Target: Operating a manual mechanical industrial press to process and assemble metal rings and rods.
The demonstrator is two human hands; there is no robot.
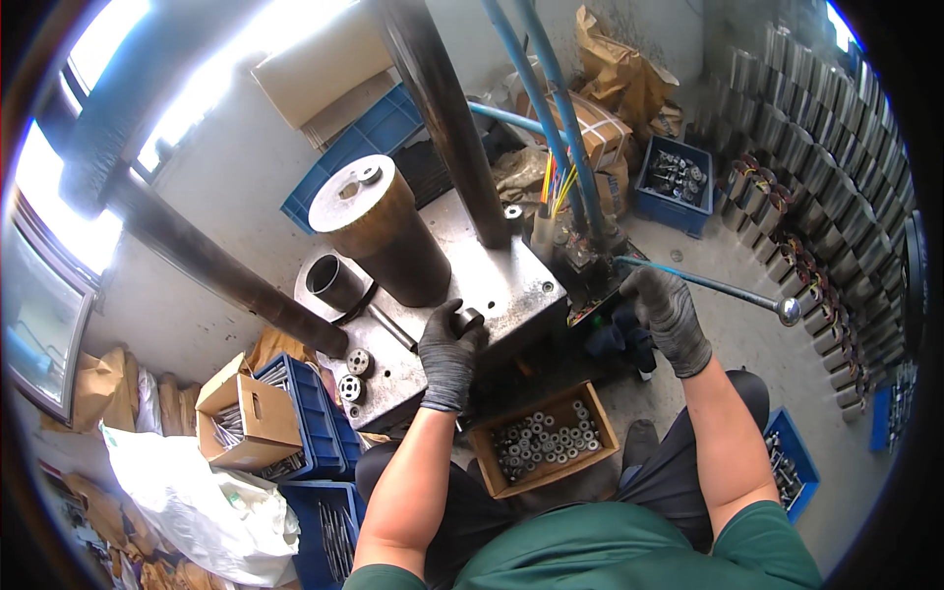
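Note:
My left hand, in a dark grey knitted glove, is closed on a small metal ring at the front edge of a steel press table. My gloved right hand has its fingers curled, right beside a lever with a blue shaft and a ball end. Whatever its fingers may grip is hidden. Behind my left hand stands a thick dark cylinder with a pale top. A short steel rod and an open black sleeve are on the table, with two round slotted parts near its left corner.
Dark steel columns rise from the table. Below it, a wooden box holds many small metal rings. Blue crates of metal parts surround me. Stacked metal cylinders line the right side. A cardboard box and white sack sit left.

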